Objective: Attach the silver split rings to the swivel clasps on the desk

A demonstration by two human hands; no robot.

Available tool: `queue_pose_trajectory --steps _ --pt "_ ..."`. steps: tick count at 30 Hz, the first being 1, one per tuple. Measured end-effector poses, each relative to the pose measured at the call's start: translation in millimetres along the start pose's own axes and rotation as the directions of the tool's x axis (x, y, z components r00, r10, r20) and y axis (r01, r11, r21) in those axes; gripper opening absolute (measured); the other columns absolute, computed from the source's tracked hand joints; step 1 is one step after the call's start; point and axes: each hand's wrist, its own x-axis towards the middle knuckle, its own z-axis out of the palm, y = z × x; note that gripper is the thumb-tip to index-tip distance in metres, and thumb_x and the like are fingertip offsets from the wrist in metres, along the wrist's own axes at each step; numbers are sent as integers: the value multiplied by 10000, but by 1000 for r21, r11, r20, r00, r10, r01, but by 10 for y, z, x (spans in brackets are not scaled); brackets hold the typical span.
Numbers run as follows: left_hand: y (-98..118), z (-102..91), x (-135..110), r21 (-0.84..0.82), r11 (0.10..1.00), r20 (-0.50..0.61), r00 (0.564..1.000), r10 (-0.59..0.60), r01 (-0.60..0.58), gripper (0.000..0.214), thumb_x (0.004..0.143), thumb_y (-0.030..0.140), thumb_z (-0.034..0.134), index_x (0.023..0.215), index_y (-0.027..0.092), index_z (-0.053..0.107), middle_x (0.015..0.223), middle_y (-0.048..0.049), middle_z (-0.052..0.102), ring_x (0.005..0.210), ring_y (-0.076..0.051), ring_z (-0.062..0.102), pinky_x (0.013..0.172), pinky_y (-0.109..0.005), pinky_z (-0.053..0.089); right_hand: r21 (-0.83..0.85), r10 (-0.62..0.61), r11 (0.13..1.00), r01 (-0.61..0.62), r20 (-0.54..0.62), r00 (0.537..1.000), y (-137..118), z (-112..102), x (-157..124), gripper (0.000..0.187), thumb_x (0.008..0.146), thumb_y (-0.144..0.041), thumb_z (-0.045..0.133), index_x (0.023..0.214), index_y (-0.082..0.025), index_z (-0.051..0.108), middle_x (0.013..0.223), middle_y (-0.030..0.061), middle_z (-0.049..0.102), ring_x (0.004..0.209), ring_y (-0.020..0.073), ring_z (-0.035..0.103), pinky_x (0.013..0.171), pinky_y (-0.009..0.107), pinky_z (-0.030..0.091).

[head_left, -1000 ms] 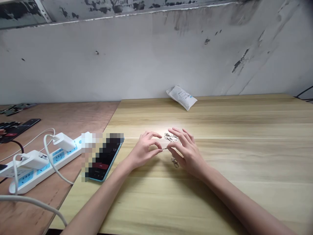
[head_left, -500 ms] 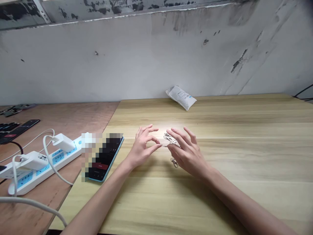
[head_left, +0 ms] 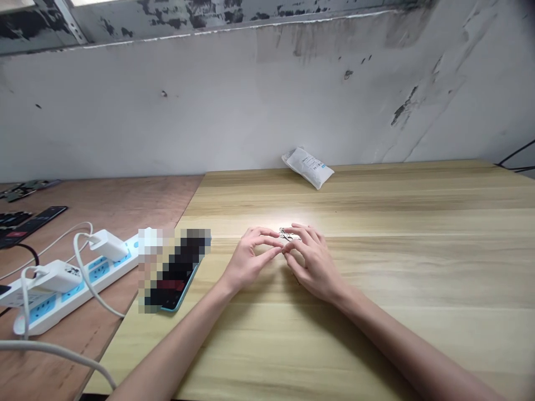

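Note:
My left hand (head_left: 249, 259) pinches with thumb and forefinger, its other fingers arched above the table. Fingertip to fingertip with it, my right hand (head_left: 315, 264) is closed in a pinch too. Between the two pinches is a small metal clasp, nearly all covered by the fingertips; its exact shape cannot be made out. Just behind the fingers lies a small heap of silvery metal clasps (head_left: 286, 236), partly covered by my right hand.
A white printed packet (head_left: 311, 167) lies at the back by the wall. Left of my forearm is a phone (head_left: 179, 298), partly pixelated. Further left, a white power strip (head_left: 90, 284) carries chargers (head_left: 109, 245) and cables, beside another phone (head_left: 35, 223).
My hands have come closer together, so the small clasp between them is now mostly hidden. My right fingers have curled in, and the loose clasp below that hand no longer shows.

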Motion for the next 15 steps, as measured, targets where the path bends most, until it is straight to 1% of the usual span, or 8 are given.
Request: queue_pose_trajectory --steps 2,5,8,11,15 --pt "-16 -24 10 4 1000 42 999 21 -21 77 849 263 670 860 241 742 1024 -39 710 1084 -214 585 1023 -419 409 19 -7 1000 7 24 1000 31 -14 7 102 883 -155 519 881 -222 596 1265 95 589 1306 287 433 1064 562 323" --pt "-31 -16 6 37 998 61 997 40 -42 57 837 253 685 848 240 739 971 -28 725 1041 -211 603 1017 -415 404 41 -25 999 23 54 998 41 -37 12 110 878 -143 514 885 -221 591 1274 97 578 1326 287 407 1070 563 315" --pt "-17 12 -13 73 996 41 998 39 -42 37 820 265 706 811 230 711 941 -14 725 1013 -209 610 1010 -410 397 58 -41 998 36 82 996 23 -55 7 112 878 -140 505 885 -220 583 1274 99 573 1334 286 398 1081 561 301" --pt "1 21 -22 57 998 -3 1000 -1 1 88 822 292 705 808 216 664 923 0 717 984 -197 625 993 -390 408 65 -52 997 45 103 993 10 -61 6 111 886 -146 500 900 -222 579 1273 98 566 1335 276 394 1095 545 287" --pt "-39 10 -6 -17 999 -21 999 -49 49 168 805 314 723 936 222 671 977 -10 718 995 -193 641 978 -369 433 72 -62 996 55 102 993 20 -51 8 117 902 -154 492 927 -229 579 1282 95 557 1338 270 386 1094 532 289"
